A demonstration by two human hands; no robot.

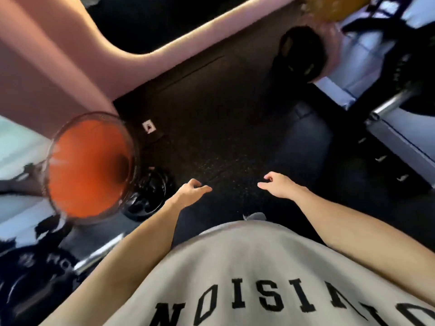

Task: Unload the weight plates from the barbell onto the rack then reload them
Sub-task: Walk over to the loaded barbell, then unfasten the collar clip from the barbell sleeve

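Though blurred, hands (pixel 231 188) over floor (pixel 211 128)

orange plate (pixel 90 164): round, clear-rimmed, dark centre hole, face toward camera, left of view, blurred | black plate (pixel 148 196): just beside and below the orange one, partly hidden by it | black lettered plate (pixel 30 267): lower left on chrome bar sleeve (pixel 98 254) | second chrome sleeve (pixel 390 103): upper right, angled, with dark plate (pixel 404 67) at its far end
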